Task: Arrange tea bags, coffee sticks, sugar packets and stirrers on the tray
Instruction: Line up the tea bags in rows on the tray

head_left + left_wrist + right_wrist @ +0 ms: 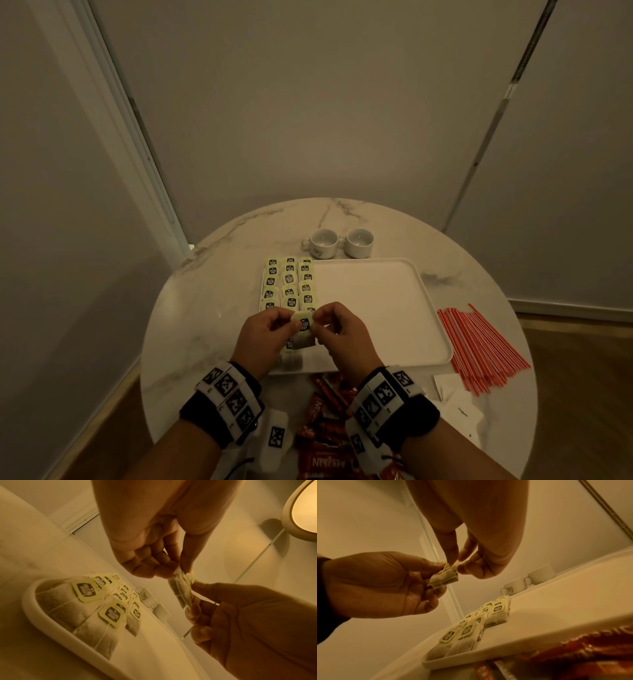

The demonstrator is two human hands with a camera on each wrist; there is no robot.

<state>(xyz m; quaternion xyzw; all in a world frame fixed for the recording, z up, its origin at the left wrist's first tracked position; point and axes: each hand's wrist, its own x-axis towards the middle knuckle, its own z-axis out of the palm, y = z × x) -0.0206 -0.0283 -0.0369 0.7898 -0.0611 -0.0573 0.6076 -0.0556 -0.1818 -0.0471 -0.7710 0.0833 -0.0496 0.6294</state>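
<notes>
Step in hand: we are on the tea bags, the first of the four kinds to arrange; the other three have not reached the tray.
Held item: a pale paper tea bag with a yellow-and-black tag (302, 329) hangs in the air between both hands, above the near left part of the tray.
Left grip: our left hand (263, 337) pinches one edge of the bag between thumb and fingertips, the other fingers curled.
Right grip: our right hand (343, 334) pinches the opposite top edge, its remaining fingers curled in.
Tray: the white rounded-corner plastic tray (428, 301) lies on the round marble-patterned surface (191, 308); its right side is bare.
Placed so far: the rows of matching tea bags (289, 284) lie in three overlapping columns down the tray's left side.
Still waiting: the red coffee stick packets (322, 442) lie heaped on the surface at the tray's near edge, the red-and-white striped stirrers (479, 346) lie off its right edge, and white paper packets (459, 401), likely the sugar, sit near them.
Also there: two white ceramic cups (339, 241) stand beyond the tray.
Next move, as we judge it: lower the bag flat, tag up, at the near end of a column, overlapping its neighbour like the rest; release both pinches without dragging the string or disturbing the row.
</notes>
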